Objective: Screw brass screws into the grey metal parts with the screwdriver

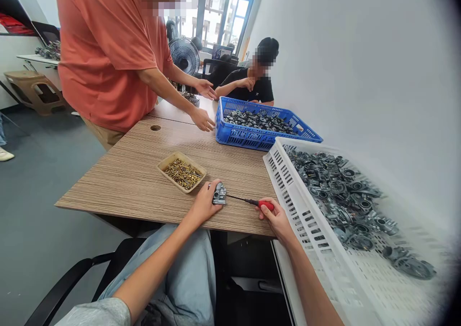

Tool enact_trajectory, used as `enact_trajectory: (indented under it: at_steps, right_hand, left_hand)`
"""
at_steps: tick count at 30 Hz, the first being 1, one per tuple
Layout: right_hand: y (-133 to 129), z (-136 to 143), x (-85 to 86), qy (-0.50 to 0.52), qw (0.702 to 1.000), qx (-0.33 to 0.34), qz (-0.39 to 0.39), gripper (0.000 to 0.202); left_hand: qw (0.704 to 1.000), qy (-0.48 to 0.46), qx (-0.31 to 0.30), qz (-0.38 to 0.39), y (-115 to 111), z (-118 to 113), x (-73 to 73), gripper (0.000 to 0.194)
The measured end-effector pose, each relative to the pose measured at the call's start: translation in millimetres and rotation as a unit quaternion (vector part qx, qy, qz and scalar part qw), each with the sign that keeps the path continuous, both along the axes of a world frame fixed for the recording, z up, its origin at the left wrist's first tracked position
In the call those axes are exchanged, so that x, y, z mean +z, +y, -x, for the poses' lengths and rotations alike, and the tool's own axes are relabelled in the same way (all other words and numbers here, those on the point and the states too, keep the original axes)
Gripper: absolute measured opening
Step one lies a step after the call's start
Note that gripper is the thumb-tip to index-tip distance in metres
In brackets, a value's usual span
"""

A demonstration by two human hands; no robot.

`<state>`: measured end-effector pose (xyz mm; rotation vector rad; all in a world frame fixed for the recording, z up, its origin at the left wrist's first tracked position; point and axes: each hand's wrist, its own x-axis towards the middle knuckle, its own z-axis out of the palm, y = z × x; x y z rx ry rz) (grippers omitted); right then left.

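I see the left hand (pixel 204 203) gripping a metal part (pixel 219 194) on the wood-grain counter (pixel 133 172); the right hand (pixel 275 215) grips a screwdriver (pixel 252 202); white wall at 2 o'clock.

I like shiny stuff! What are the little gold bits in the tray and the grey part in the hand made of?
The gold bits look like brass or brass-plated metal: yellow and glinting. Their tray looks like dull tan plastic. The grey part, held by the left hand, seems to be cast metal, perhaps aluminium: matte silver-grey. The screwdriver in the right hand has a dark metal shaft and a red, probably plastic handle.
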<state>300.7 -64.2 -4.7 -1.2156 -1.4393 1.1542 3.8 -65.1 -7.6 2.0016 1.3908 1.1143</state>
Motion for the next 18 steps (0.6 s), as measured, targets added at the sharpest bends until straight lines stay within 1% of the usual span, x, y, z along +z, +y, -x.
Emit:
enact_trajectory:
  at_steps: [2,7,11,15,18]
  right_hand:
    - [0.6,-0.8,-0.7,-0.001,1.000,0.002,-0.001,0.043]
    - [1.5,0.5,-1.3,0.009,1.000,-0.002,0.027,0.044]
    - [1.5,0.3,-1.2,0.000,1.000,0.001,0.012,0.043]
    - [1.3,-0.1,-1.1,0.014,0.999,0.012,0.033,0.042]
    - [0.1,1.6,1.5,0.010,1.000,0.007,0.025,0.042]
  left_hand:
    - [1.000,-0.002,0.004,0.001,0.1,-0.2,0.0,0.078]
    - [1.000,-0.007,0.005,0.001,0.2,-0.4,0.5,0.079]
    - [1.000,-0.007,0.004,0.003,0.0,-0.4,1.1,0.078]
    - [1.000,-0.007,0.002,0.006,0.2,-0.3,1.2,0.079]
    - [1.000,-0.005,0.000,0.003,0.4,-0.2,1.3,0.078]
